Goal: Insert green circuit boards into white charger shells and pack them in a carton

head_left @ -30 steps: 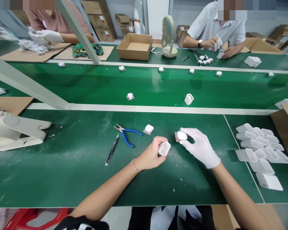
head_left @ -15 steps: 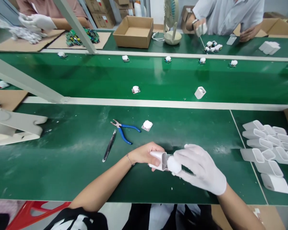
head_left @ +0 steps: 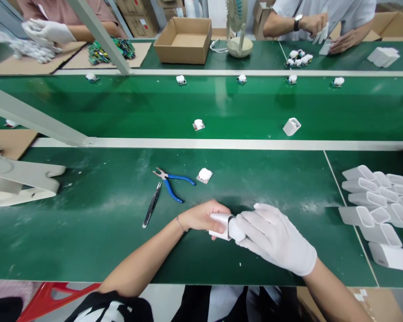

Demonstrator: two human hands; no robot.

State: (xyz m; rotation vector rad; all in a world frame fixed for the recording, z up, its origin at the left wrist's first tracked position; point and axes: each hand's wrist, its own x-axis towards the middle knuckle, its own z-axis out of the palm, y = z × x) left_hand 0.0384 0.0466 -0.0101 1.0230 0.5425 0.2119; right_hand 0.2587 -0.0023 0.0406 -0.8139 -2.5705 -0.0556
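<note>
My bare left hand [head_left: 201, 217] is wrapped round a small white plastic shell [head_left: 220, 226], held on its side just above the green mat. My gloved right hand [head_left: 277, 237] presses a white insert [head_left: 237, 230] into the shell's open end, fingers closed on it. A like white part [head_left: 204, 175] lies on the mat behind my hands. Blue-handled pliers [head_left: 172, 182] and dark tweezers [head_left: 152, 205] lie to the left.
Several empty white shells [head_left: 372, 205] are stacked at the right. A green conveyor [head_left: 121, 107] carries small white parts [head_left: 198, 124] and one shell [head_left: 291, 126]. A white device [head_left: 16, 179] sits at the left. Two people work across the belt, beside a cardboard box [head_left: 184, 40] and a fan [head_left: 238, 27].
My right hand brought the white insert from the mat to the shell and pushed it further in. Both hands moved nearer to me. Parts on the conveyor drifted right.
</note>
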